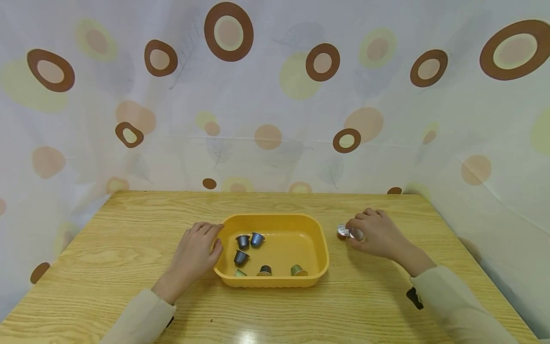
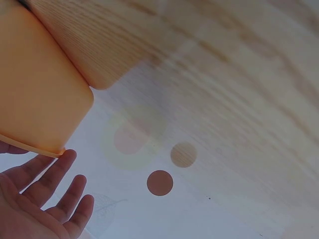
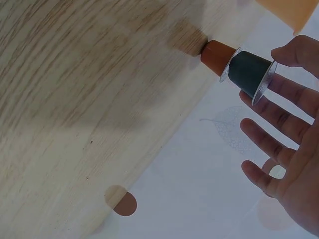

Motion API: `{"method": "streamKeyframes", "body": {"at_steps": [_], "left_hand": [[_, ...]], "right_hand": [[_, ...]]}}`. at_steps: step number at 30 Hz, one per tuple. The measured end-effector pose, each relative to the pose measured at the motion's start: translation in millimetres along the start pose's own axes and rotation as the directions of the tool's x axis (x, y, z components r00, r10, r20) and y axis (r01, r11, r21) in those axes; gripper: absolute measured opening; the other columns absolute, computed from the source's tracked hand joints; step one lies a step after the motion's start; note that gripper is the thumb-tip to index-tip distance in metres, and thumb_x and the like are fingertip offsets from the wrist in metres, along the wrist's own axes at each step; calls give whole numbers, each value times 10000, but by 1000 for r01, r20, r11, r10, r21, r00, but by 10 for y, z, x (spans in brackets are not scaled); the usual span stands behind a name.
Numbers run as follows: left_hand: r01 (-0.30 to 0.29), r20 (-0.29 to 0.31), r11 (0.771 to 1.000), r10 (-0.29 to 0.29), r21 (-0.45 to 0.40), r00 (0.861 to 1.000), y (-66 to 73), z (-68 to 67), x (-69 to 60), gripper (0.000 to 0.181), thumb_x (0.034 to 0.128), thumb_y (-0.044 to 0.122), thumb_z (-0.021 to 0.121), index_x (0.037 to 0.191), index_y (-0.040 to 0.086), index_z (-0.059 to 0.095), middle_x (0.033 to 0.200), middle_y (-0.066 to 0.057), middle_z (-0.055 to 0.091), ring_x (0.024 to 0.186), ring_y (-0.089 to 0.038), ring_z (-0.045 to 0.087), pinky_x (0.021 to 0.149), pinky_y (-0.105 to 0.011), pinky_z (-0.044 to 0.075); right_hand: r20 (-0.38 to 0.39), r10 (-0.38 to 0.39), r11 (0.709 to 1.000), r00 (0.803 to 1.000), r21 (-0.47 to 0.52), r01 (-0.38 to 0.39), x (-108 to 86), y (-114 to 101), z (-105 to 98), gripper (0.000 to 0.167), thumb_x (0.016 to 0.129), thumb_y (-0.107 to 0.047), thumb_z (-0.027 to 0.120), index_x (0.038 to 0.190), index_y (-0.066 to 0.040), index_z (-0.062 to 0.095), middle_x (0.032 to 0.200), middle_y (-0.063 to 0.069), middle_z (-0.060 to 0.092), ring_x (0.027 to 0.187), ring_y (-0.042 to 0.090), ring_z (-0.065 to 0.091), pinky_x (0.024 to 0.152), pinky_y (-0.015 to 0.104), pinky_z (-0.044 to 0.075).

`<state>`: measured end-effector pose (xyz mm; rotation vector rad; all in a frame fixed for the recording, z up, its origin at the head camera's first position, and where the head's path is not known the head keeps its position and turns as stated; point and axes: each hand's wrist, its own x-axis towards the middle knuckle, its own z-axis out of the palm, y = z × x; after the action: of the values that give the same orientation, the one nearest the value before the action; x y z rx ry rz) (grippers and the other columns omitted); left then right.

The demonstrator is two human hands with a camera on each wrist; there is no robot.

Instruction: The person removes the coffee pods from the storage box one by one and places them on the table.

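Note:
In the head view my right hand [image 1: 378,234] is right of the yellow tray [image 1: 275,282], its thumb and fingers at the silver lid of a dark green coffee capsule [image 3: 249,73]. The right wrist view shows them pinching that lid's rim. Close by, an orange-brown coffee capsule [image 3: 217,57] stands on the table, silver lid up; in that view the green capsule partly covers it. My left hand [image 1: 195,253] rests at the tray's left rim, fingers spread and fairly straight, fingertips touching the edge. Its thumb is mostly hidden in the left wrist view.
Inside the tray are several coffee capsules: blue-grey ones [image 1: 257,240] at the left, a black one [image 1: 266,270] and a green one [image 1: 297,270] near the front wall. The wooden table [image 1: 129,239] meets a patterned cloth [image 1: 266,95] behind.

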<state>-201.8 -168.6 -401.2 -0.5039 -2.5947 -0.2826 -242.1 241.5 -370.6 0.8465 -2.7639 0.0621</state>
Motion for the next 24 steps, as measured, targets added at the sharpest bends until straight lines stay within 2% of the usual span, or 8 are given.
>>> {"method": "streamKeyframes", "body": {"at_steps": [10,24], "left_hand": [[-9,-7,1000,9,1,1000,-3,0,-1,322,831,151,586,1141,70,624,1039,-54,667,1007,-270,564,874,-433,468],[-7,-4,1000,7,6,1000,-10,8,-3,326,831,155,586,1145,75,624,1034,-49,667,1009,-267,561,863,-434,470]], "right_hand": [[39,58,998,998,12,-59,-80,120,58,260,735,-256,705,953,-126,648,914,7,664,897,258,527,822,551,395],[76,104,994,992,16,-106,-90,214,123,229,741,-227,697,947,-140,646,916,6,657,926,298,525,781,561,398]]}}
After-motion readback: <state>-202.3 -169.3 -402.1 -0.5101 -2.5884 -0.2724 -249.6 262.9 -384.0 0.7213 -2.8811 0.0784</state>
